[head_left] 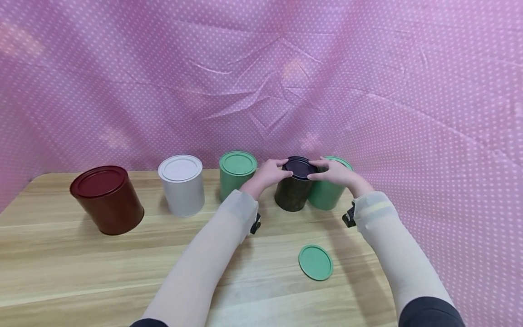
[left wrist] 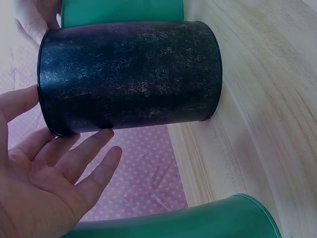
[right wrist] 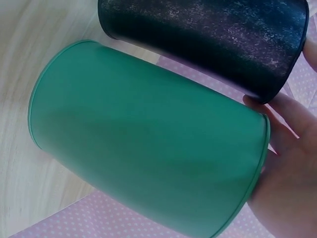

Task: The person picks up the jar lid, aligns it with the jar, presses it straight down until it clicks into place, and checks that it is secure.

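Observation:
A dark, mottled black can (head_left: pixel 291 196) stands upright on the table, its round top facing up. At the left of its upper rim, my left hand (head_left: pixel 267 175) grips with thumb and fingers; the left wrist view shows this hand (left wrist: pixel 54 178) with some fingertips against the can's side. My right hand (head_left: pixel 335 174) holds the same rim from the right, passing over a green can (head_left: pixel 325 195) right beside the black one. That hand partly hides the green can's top. Another green can (head_left: pixel 230 181) stands left of my left hand.
A green disc-shaped lid (head_left: pixel 316 262) lies flat on the wooden table (head_left: pixel 261 290) in front of the black can. Farther left stand a white can (head_left: pixel 185 195) and a larger dark red can (head_left: pixel 112 204). Pink dotted cloth (head_left: pixel 245 81) hangs behind and along the right.

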Demonstrator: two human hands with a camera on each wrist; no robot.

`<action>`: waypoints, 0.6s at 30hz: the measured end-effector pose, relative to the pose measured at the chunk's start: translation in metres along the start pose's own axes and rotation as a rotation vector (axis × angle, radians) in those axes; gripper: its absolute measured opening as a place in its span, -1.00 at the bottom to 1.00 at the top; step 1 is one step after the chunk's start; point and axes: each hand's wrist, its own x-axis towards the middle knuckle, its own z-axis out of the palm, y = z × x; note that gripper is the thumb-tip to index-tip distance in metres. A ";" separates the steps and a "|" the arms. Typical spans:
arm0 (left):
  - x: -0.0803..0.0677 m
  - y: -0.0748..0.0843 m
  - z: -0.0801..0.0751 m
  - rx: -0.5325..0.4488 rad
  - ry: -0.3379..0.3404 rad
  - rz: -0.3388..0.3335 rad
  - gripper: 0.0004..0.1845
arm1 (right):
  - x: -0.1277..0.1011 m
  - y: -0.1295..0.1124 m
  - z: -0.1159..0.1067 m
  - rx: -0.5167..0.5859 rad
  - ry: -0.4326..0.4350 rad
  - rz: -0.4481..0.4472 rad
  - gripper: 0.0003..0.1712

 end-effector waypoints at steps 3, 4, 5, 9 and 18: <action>0.000 0.000 -0.001 -0.010 -0.009 -0.002 -0.39 | 0.001 0.000 -0.001 -0.004 -0.002 0.010 -0.18; 0.000 0.000 -0.001 -0.010 -0.010 -0.003 -0.39 | 0.001 0.000 -0.001 -0.002 -0.003 0.013 -0.18; 0.000 0.001 -0.001 -0.011 -0.008 -0.003 -0.39 | 0.001 -0.001 -0.001 -0.001 -0.001 0.015 -0.18; 0.000 0.002 -0.001 -0.008 0.001 -0.006 -0.40 | 0.001 -0.001 -0.002 0.006 0.001 0.016 -0.17; 0.000 0.001 -0.001 -0.016 -0.006 -0.032 -0.40 | 0.001 -0.004 -0.001 -0.014 0.002 0.023 -0.17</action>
